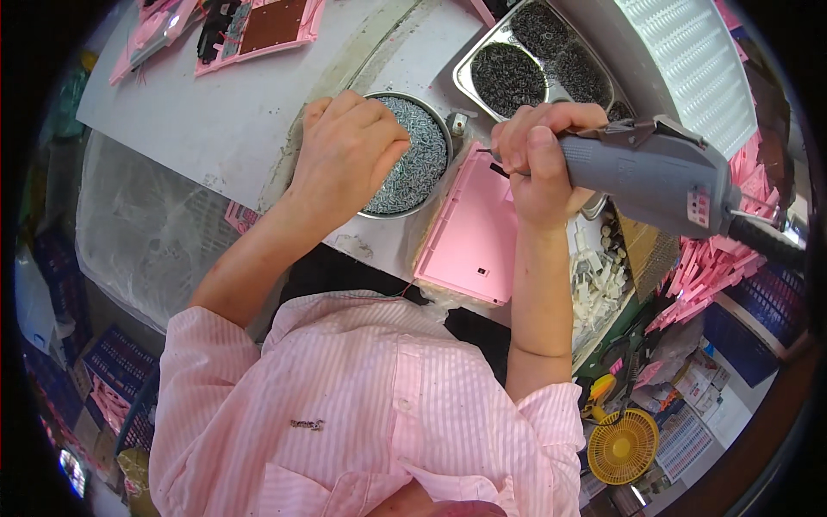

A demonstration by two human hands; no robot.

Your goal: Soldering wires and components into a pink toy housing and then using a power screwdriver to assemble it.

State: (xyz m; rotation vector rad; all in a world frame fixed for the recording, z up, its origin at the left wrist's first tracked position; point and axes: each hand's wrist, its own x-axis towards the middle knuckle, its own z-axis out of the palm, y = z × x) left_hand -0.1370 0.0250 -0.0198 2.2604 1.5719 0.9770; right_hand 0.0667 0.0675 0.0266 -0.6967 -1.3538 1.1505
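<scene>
My left hand (351, 148) is over the left side of a round metal bowl (442, 129) filled with small silvery screws (418, 168). Its fingers are curled together and hide whatever may be between them. A grey electric screwdriver (642, 177) lies nearly level in my right hand (547, 155), which is wrapped around its front end. The tool's thin tip points left, above the far end of a flat pink plastic panel (465, 237). That panel rests on a plastic-wrapped pad in front of me, to the right of the bowl, and my right forearm passes by its right side.
A metal tray (465, 73) with several round heaps of dark screws stands at the far right. White plastic parts (590, 284) lie beyond my right forearm. Pink housings (267, 30) with wires sit at the far left. A yellow basket (622, 446) is at the lower right.
</scene>
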